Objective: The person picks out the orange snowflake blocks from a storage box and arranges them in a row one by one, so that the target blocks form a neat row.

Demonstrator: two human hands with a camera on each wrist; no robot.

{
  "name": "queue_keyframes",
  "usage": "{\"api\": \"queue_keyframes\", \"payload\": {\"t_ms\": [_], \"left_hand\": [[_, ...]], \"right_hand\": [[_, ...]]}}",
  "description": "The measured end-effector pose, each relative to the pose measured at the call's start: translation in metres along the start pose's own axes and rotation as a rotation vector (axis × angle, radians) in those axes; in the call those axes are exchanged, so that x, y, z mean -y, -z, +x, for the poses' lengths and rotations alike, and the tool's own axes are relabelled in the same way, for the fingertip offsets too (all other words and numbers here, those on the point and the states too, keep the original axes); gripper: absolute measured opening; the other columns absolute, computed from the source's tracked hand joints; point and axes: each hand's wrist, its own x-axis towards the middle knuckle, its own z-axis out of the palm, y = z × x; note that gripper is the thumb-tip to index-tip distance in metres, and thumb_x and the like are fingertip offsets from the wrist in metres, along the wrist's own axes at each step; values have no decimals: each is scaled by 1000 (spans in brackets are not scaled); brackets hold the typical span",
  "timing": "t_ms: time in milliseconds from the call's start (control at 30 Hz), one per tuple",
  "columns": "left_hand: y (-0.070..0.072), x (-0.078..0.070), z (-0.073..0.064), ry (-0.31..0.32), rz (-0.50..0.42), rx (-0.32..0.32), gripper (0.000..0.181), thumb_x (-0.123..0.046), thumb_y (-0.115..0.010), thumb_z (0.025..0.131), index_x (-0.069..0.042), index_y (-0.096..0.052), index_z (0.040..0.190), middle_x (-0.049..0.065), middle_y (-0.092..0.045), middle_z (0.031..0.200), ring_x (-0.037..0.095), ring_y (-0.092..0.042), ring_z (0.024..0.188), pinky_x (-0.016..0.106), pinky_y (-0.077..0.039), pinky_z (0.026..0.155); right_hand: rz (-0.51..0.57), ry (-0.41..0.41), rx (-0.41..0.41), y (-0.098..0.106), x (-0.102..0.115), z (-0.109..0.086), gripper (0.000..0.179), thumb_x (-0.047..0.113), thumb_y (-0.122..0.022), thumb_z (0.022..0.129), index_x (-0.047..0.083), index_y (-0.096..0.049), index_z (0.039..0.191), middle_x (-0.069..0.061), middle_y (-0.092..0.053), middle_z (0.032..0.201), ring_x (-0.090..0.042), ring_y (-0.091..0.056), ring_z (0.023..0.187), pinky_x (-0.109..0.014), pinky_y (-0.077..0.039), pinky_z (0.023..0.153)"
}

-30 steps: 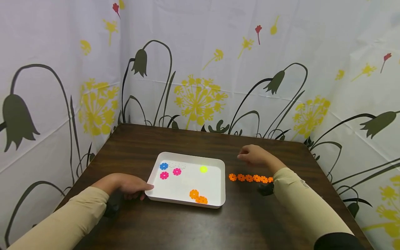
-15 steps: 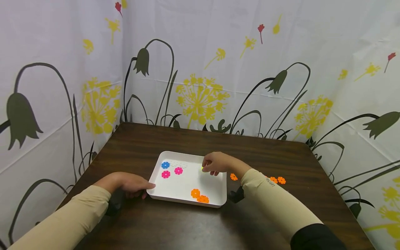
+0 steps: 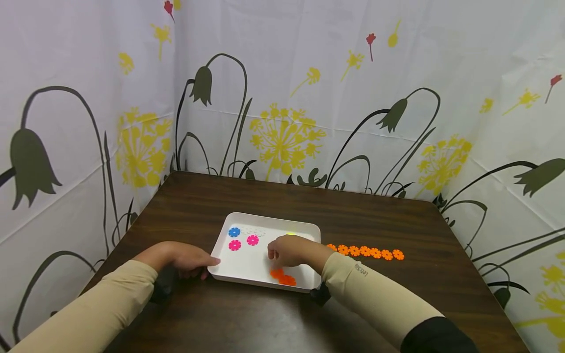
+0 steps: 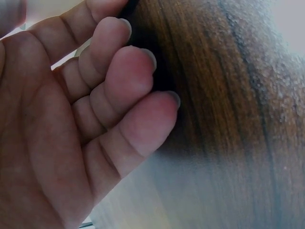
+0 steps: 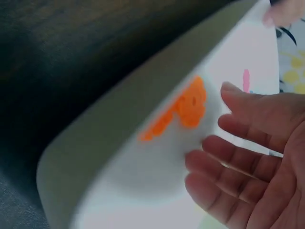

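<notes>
Plain white tray (image 3: pixel 247 267), bright orange flower discs (image 3: pixel 289 281), hot pink discs (image 3: pixel 232 245), a blue disc (image 3: pixel 231 232), plus a neon yellow piece (image 3: pixel 291 233). Tabletop (image 3: pixel 220 318) is dark brown with streaky wood grain, curtain (image 3: pixel 265 39) is white with yellow, red and olive flower prints, and the sleeves (image 3: pixel 97 304) are beige.

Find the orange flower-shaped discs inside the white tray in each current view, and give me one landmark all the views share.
Head: the orange flower-shaped discs sit by the near wall of the white tray, right of its middle.
Left wrist: not in it.
Right wrist: the discs, blurred, near the centre, left of the right hand.
Shared landmark: the dark wooden tabletop.
</notes>
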Motion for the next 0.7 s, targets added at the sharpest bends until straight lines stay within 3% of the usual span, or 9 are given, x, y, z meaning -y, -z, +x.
{"api": "queue_keyframes", "payload": {"t_ms": [200, 367, 500, 600, 700], "left_hand": [[-1, 1, 0, -2, -3, -3, 49, -51, -40, 102, -11, -64, 87, 2, -54, 75, 17, -51, 65, 30, -44, 62], [-1, 0, 0, -3, -2, -4, 49, -50, -40, 102, -11, -64, 87, 2, -54, 74, 17, -50, 65, 29, -43, 61], [-2, 0, 0, 4, 0, -3, 49, -51, -39, 102, -11, -64, 87, 2, -55, 75, 16, -51, 65, 29, -43, 61], [-1, -1, -1, 3, 3, -5, 50, -51, -39, 102, -11, -64, 87, 2, -55, 75, 16, -51, 66, 29, -43, 61], [-1, -1, -2, -5, 6, -3, 50, -50, -39, 102, -10, -64, 87, 2, -55, 75, 17, -51, 66, 30, -43, 61]], "right_hand": [[-220, 24, -27, -12, 8, -1, 19, 24, -76, 81, 20, -58, 86, 5, -52, 81, -13, -50, 68, -24, -43, 60], [-253, 52, -21, -14, 9, -2, 18, 19, -75, 82, 18, -58, 85, 4, -53, 76, -13, -50, 66, -22, -42, 59], [-106, 41, -18, -7, 5, -4, 19, 15, -75, 83, 19, -56, 83, 5, -56, 73, -12, -51, 65, -23, -43, 59], [128, 18, -5, -1, -6, -4, 19, 11, -74, 86, 17, -56, 85, 5, -62, 75, -12, -61, 66, -24, -50, 61], [369, 0, 19, 6, -19, -5, 15, 8, -71, 88, 14, -58, 92, -1, -69, 80, -22, -71, 70, -30, -56, 63]]}}
